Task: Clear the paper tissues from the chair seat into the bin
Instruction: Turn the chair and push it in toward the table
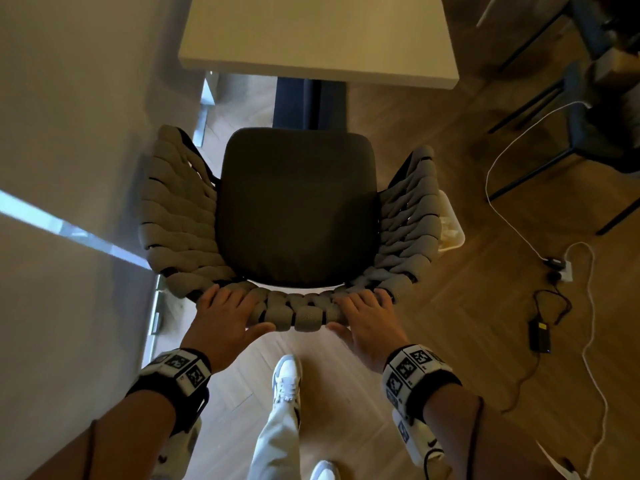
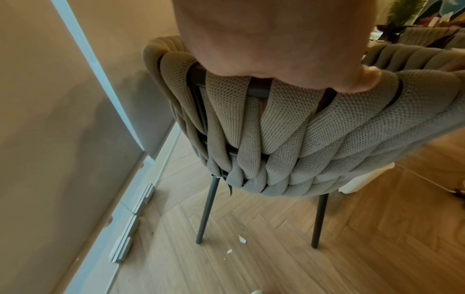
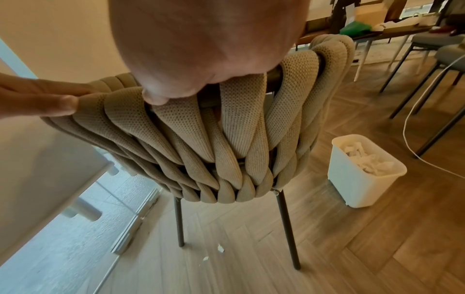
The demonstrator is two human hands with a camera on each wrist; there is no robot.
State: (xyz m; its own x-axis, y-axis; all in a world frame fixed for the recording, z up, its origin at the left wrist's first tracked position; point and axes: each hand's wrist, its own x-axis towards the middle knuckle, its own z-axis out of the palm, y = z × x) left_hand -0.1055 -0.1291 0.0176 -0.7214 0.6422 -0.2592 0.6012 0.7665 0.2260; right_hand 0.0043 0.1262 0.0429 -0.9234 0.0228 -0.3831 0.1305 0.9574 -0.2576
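A: Where are the tissues (image 3: 367,161)?

B: In the white bin (image 3: 352,179), crumpled in a pile, on the floor at about three o'clock from the chair. The dark seat (image 1: 298,209) shows none left, so I'd judge the clearing done.

A: And the hands?

B: Both sit on the top of the woven backrest (image 1: 304,310), at six o'clock from the seat. The left hand (image 1: 225,317) and the right hand (image 1: 367,320) each lay their fingers over the top with the thumb behind, clasping the rim. Probably to shift the chair towards the desk (image 1: 318,36) at twelve o'clock.

A: Anything stray?

B: Two small white scraps (image 3: 221,248) on the floor behind the chair legs; I can't tell whether they're tissue.

A: Any writing?

B: None readable. The wristbands (image 1: 412,368) carry only black-and-white square codes.
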